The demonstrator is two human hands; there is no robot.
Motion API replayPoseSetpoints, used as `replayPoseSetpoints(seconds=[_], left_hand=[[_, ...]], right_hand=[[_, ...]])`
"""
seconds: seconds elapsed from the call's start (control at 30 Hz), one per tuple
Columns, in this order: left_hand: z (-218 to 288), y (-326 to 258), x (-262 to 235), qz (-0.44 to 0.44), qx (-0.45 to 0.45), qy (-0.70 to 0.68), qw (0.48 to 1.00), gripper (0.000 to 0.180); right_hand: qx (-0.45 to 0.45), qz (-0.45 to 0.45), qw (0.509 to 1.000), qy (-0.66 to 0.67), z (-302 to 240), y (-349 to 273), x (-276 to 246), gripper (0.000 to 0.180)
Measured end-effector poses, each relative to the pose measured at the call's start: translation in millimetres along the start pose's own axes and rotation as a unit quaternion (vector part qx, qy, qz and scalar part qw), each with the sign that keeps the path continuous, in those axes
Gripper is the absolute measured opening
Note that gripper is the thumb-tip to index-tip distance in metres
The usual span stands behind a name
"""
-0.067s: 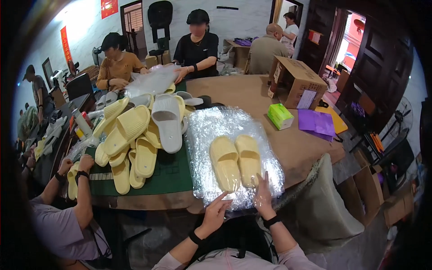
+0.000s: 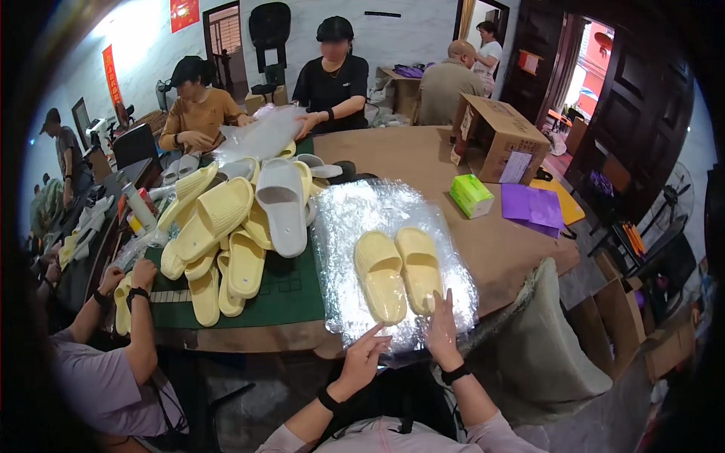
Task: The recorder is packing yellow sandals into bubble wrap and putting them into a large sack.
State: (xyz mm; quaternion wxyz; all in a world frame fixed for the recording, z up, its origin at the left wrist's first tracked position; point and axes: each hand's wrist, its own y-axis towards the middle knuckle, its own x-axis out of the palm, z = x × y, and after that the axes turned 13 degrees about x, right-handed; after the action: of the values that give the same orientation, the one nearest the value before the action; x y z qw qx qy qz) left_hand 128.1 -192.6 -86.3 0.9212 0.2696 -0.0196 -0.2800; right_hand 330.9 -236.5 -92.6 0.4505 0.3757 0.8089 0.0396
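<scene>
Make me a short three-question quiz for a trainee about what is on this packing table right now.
1. True or false: the yellow slippers nearest the person lie side by side on a clear plastic sheet.
2. Which hand touches a slipper: the left hand or the right hand?
3. What colour is the small box beside the cardboard carton? A red, B green, C black.

Key: 1 true. 2 the right hand; the left rests at the sheet's near edge. 3 B.

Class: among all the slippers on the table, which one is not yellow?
The large pale grey slipper lying on top of the yellow pile, left of the plastic sheet.
</scene>
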Motion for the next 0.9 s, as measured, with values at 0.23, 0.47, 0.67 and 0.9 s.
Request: replayPoseSetpoints(seconds=[0.23, 0.47, 0.67, 0.9], left_hand=[[5, 3, -2, 0.019, 0.004, 0.001, 1.000, 0.019], [38, 6, -1, -0.071, -0.065, -0.138, 0.986, 0.024], [39, 17, 4, -0.080, 0.096, -0.027, 0.992, 0.038], [-29, 20, -1, -0.261, 0.053, 0.454, 0.850, 0.055]], right_hand=[[-0.129, -0.211, 0.948, 0.201, -75, -43, -67, 0.052], [-0.159, -0.109, 0.967, -0.166, -63, -28, -60, 0.102], [-0.033, -0.045, 0.998, 0.000, -31, -32, -51, 0.038], [0.319, 0.162, 0.928, 0.108, 19, -9, -114, 0.026]])
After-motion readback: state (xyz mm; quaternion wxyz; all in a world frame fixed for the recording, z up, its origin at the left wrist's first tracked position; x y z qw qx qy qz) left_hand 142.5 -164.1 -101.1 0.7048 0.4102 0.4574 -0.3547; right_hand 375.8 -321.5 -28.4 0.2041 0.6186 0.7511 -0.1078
